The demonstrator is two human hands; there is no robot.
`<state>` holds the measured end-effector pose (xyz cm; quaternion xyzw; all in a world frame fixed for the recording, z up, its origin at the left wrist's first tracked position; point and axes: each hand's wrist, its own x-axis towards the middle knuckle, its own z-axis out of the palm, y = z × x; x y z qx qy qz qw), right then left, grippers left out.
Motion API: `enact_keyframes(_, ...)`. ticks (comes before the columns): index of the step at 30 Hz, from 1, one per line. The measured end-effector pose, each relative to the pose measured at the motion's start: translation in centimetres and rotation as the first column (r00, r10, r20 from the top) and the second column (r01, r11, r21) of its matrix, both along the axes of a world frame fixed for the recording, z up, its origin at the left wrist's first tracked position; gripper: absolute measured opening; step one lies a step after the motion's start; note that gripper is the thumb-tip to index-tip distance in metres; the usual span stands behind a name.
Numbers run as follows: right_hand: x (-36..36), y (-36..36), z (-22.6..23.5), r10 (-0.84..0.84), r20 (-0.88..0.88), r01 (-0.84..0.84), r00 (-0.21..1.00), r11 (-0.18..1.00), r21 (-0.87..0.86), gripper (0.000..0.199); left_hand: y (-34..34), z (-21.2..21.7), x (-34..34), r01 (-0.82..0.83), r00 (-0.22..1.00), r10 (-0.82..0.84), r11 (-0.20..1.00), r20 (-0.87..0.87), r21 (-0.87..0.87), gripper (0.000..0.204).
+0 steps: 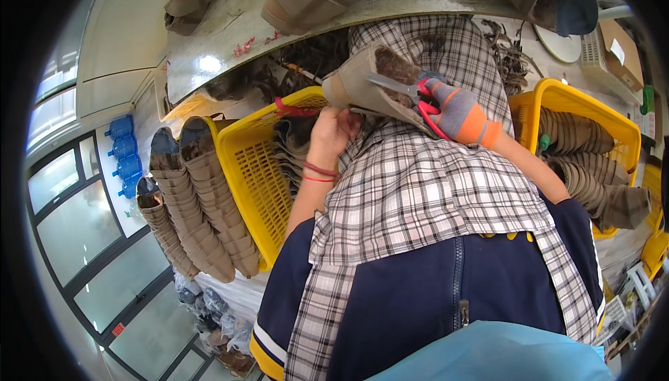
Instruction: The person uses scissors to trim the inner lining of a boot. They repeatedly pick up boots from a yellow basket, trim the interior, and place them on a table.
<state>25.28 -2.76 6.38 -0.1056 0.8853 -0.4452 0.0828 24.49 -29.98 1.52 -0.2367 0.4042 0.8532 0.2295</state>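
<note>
Head view: left hand [333,129] bare, fingers curled around the lower edge of a tan felt boot liner [369,85], held up above the checked apron [418,193]. Right hand [456,111], in a grey-orange glove, is closed through the red scissors [411,94], blades lying on the liner's fuzzy opening. Risk: blades sit near the left fingers; a slip could nick them or cut crooked. Yellow basket [254,172] left, another yellow basket [592,113] right, worktop [230,40] edge just beyond: tight room.
</note>
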Motion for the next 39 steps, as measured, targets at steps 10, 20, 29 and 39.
enact_keyframes(10, -2.0, -1.4, 4.7, 0.507, -0.192, -0.451, 0.840, 0.851, 0.270, 0.027, -4.6, -0.4, 0.6, 0.166, 0.909, -0.269, 0.935, 0.319, 0.314, 0.028)
enact_keyframes(20, -3.7, 2.7, 4.2, 0.294, -0.198, -0.126, 0.935, 0.799, 0.589, 0.032, -4.5, -5.2, 2.5, 0.106, 0.975, -0.145, 0.970, 0.170, 0.219, 0.049)
enact_keyframes(29, -4.5, -0.8, 3.9, 0.511, -0.019, -0.345, 0.859, 0.606, 0.717, 0.027, -4.2, -5.7, 4.7, -0.032, 0.996, 0.019, 0.987, 0.084, 0.155, 0.043)
enact_keyframes(39, -5.5, -6.1, 6.4, 0.654, 0.172, -0.486, 0.737, 0.335, 0.807, 0.027, -4.9, -5.9, 4.8, -0.017, 0.991, -0.006, 0.985, 0.135, 0.170, 0.052)
